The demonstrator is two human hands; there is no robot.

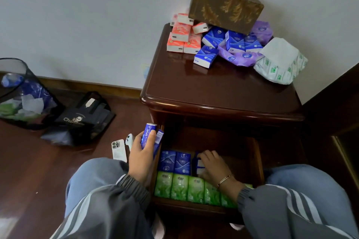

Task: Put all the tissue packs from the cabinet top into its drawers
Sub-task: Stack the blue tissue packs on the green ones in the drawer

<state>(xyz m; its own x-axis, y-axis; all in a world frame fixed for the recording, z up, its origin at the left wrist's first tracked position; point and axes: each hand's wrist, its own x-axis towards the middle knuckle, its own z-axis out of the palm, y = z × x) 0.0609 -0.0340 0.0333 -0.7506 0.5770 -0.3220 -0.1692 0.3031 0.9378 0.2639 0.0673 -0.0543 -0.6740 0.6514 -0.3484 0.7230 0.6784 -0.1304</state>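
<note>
While the drawer [259, 157] stood pulled out, job looked under half done. Inside: green packs [194, 188] in a row along front wall, upright, touching. Behind them, at left, two stored blue packs [174, 161] side by side. Right hand [211, 167] was down in drawer just beside those, fingers curled over a blue-and-white pack [198, 163], prob. seating it. Left hand [140, 153] hung over drawer's left wall, fingers wrapped round a held blue pack [149, 137], w/ a second tucked behind it, not yet stowed. Left on cabinet top [213, 91], at back: orange packs [182, 39], loose blue packs [223, 44], purple packs [260, 31], one big white-green pack [279, 62], plus brown tissue box [225, 4] perched on the heap. Rear of drawer had room.
</note>
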